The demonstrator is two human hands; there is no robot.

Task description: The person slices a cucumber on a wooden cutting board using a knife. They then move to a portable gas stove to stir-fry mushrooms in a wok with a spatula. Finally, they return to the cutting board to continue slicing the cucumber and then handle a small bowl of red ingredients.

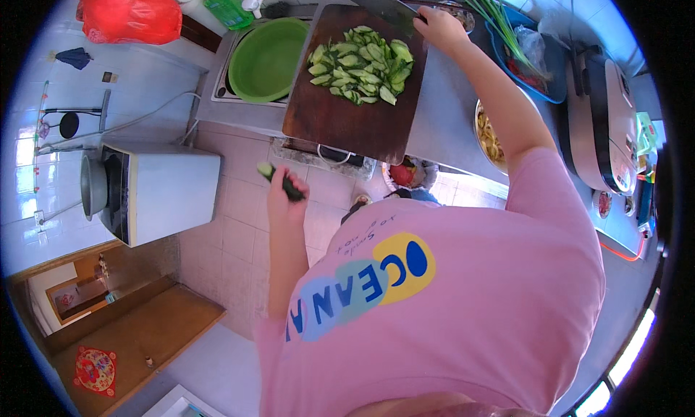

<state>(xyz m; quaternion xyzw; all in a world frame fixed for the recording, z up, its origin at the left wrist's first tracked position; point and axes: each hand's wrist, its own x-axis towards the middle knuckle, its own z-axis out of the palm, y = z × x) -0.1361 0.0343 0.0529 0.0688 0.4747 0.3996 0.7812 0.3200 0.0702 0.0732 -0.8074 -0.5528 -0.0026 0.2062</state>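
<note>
A piece of cucumber point(267, 170) with a pale cut end is held in my left hand point(288, 191), out over the floor and away from the counter. My right hand point(442, 29) grips the handle of a cleaver point(380, 7), whose broad blade lies across the far right corner of the wooden cutting board point(347, 124). Many slanting cucumber slices point(361, 64) are heaped on the far half of the board. Part of the blade is cut off by the picture's top edge.
A green basin point(269, 61) stands in the sink left of the board. A green soap bottle point(228, 7) is behind it. At right are a bowl of sliced food point(488, 137), a blue basin point(556, 75) with green onions and a rice cooker point(602, 124). A waste bin point(431, 175) stands below the counter.
</note>
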